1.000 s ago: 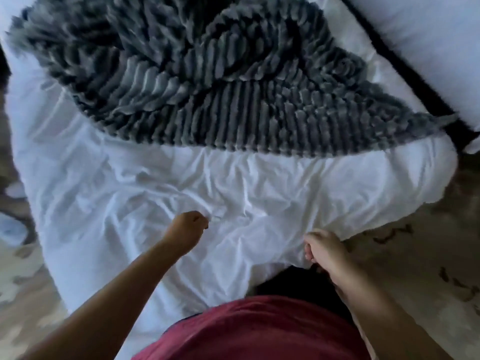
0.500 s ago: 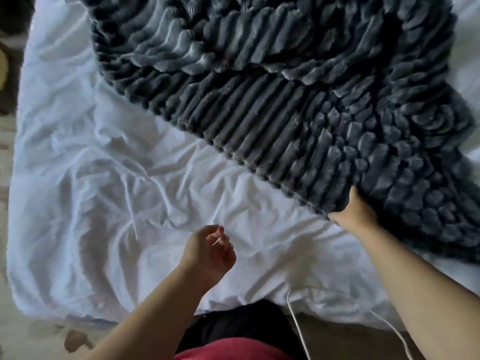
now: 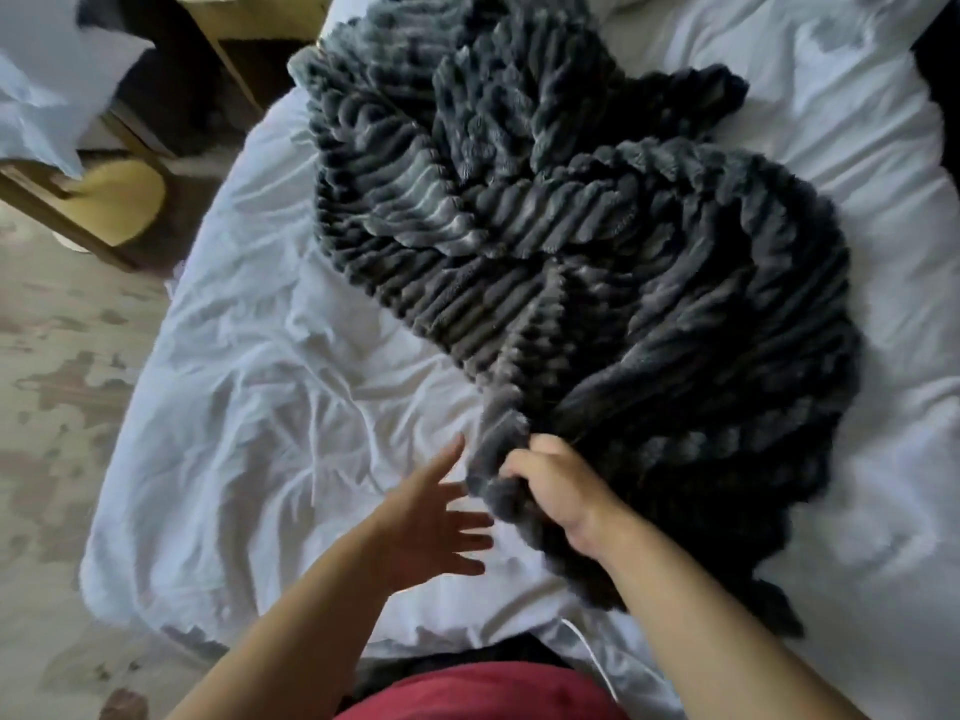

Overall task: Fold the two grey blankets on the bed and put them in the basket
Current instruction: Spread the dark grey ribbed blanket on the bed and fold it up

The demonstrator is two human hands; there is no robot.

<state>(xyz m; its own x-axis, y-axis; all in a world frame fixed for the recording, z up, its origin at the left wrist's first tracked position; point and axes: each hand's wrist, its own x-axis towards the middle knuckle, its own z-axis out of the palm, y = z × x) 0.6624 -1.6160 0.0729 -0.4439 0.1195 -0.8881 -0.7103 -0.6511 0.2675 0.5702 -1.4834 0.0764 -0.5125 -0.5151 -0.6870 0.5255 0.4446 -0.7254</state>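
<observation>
Here, your left hand (image 3: 431, 532) hovers over the bed (image 3: 249, 433), fingers spread, just beside your right hand (image 3: 561, 491), fisted round the near corner of the grey blanket (image 3: 597, 241). The blanket lies rumpled on the sheet, its length running away from you, slanting far-left.

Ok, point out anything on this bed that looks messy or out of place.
The grey blanket lies in a twisted, bunched heap, not flat or folded; the right hand grips one gathered edge, the left hand open beside it. The white sheet under it is heavily creased. A thin white cable trails over its near edge.
</observation>
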